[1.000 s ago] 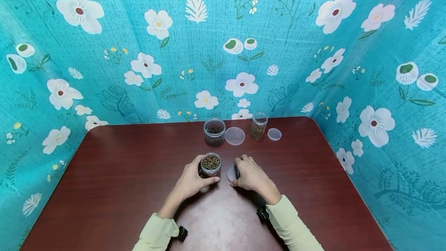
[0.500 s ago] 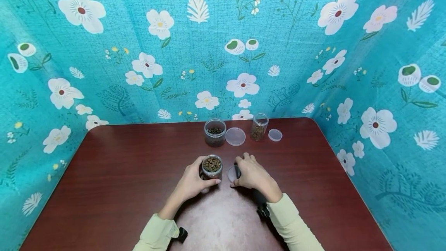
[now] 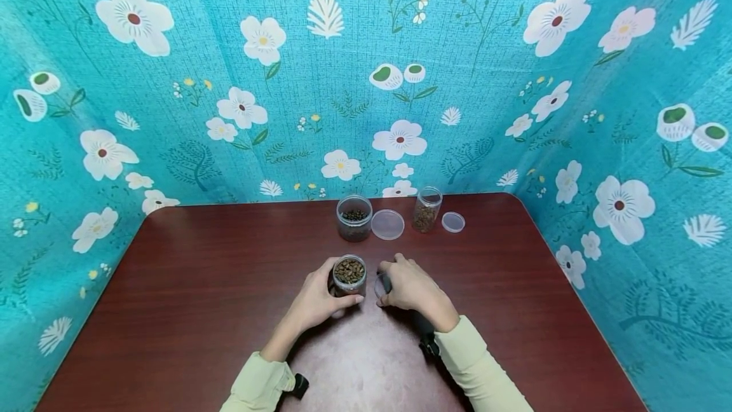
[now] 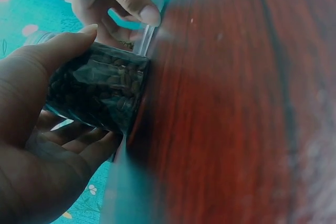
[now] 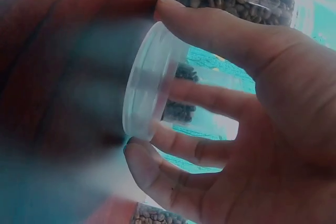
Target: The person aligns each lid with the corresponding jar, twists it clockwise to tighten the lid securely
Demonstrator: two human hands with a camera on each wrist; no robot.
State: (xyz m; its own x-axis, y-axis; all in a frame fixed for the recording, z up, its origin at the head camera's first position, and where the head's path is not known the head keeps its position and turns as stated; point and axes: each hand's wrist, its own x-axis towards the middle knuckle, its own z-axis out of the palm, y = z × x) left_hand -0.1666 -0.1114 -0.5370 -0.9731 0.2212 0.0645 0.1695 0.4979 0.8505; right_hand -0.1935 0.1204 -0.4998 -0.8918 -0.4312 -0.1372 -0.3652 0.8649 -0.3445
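Note:
My left hand (image 3: 316, 301) grips an uncapped clear jar (image 3: 356, 288) that stands upright and is filled nearly to the rim with brown beans (image 3: 349, 270). In the left wrist view its thumb lies along one side of the jar and the fingers curl round the other. Just right of the jar, my right hand (image 3: 413, 286) holds a clear round lid (image 3: 380, 287) from above, low over the table. The right wrist view shows the lid (image 5: 149, 82) with the thumb at one side of its rim and fingers at the other. My palm hides part of the lid from above.
At the back of the dark red table (image 3: 229, 259) stands a wide clear jar (image 3: 354, 231) partly filled with dark beans, beside a large flat lid (image 3: 388, 224). Right of these are a narrow jar (image 3: 426, 215) with brown contents and a small lid (image 3: 454, 222). A flowered cloth (image 3: 309, 88) surrounds the table.
My right hand has shifted slightly left and now covers more of the lid. The left hand keeps its grip on the jar. The whole head view has drifted a little.

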